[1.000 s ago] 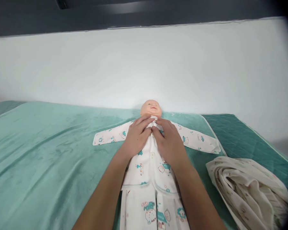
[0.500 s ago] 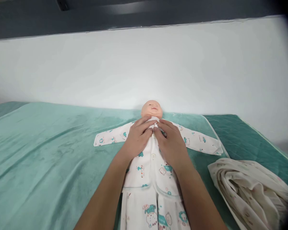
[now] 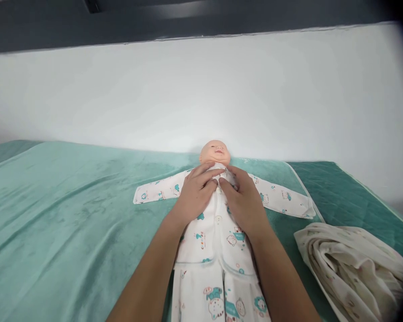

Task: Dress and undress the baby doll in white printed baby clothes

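Observation:
A baby doll (image 3: 215, 152) lies on its back, dressed in a white printed baby shirt (image 3: 197, 243) and matching trousers (image 3: 199, 290). Its sleeves are spread out to both sides. At the upper front of the shirt, just below the neck, my left hand (image 3: 199, 192) has its fingers and thumb bent on the left edge of the opening. Opposite it, my right hand (image 3: 243, 197) grips the right edge close to the collar. The fingertips of both hands nearly meet and partly hide what lies between them. A button (image 3: 218, 218) shows lower on the shirt front.
Under the doll spreads a light green blanket (image 3: 70, 201), with a darker green quilted cover (image 3: 325, 188) to the right. A crumpled white printed cloth (image 3: 352, 264) lies at the lower right. A white wall (image 3: 201, 89) rises behind the doll's head.
The view has shifted slightly, so everything sits a little further right. My right fingers have shifted slightly at the collar; both hands stay on the shirt front.

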A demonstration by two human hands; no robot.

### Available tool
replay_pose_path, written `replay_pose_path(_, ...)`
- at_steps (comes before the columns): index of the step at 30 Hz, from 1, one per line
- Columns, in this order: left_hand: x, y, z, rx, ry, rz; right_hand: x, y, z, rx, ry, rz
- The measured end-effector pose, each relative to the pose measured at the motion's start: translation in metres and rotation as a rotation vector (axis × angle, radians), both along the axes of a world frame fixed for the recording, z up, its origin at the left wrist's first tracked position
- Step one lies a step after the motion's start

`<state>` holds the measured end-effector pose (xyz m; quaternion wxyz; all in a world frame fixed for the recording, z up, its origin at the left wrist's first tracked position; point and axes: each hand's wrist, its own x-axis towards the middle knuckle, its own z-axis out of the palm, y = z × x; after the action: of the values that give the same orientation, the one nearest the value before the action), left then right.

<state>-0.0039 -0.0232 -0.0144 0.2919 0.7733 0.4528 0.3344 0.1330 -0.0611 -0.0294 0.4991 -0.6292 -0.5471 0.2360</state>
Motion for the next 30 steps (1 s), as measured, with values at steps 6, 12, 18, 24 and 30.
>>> replay_pose_path(6, -0.001, 0.001, -0.005, 0.012, -0.057, 0.003, 0.002, 0.0, 0.0, -0.05, 0.089, -0.033)
replay_pose_path(12, -0.003, -0.002, -0.009, 0.046, -0.099, -0.008, 0.002, -0.002, 0.001, -0.022, 0.122, -0.036)
replay_pose_path(18, -0.006, -0.019, -0.008, 0.063, -0.193, 0.019, 0.001, -0.01, -0.002, 0.056, 0.203, -0.027)
replay_pose_path(24, -0.015, -0.041, -0.015, 0.02, -0.292, 0.032, 0.004, -0.039, -0.016, 0.158, 0.067, 0.062)
replay_pose_path(30, -0.018, -0.043, -0.016, -0.006, -0.323, 0.022, 0.006, -0.061, -0.024, 0.121, 0.014, 0.123)
